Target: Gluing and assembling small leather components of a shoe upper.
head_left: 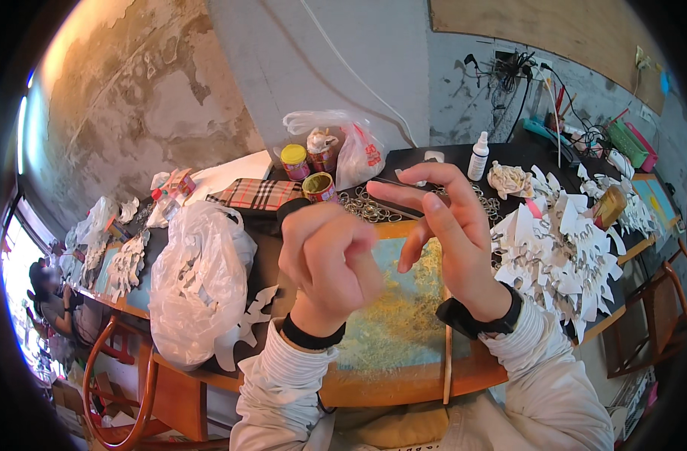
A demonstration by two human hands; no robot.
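Tabletop: pale blue, mottled yellow-gold, orange-brown front edge.

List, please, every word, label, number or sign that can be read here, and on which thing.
Red-printed bag: print not copied here.
White bottle: label too small to read.
Yellow-lidded tin: label too small to read.
Open tin: label too small to read.
White top: dark marks, cut off by the lower edge.

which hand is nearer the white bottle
Right. The right hand is below and slightly left of the white bottle in the picture; the left hand is farther off, to the lower left.
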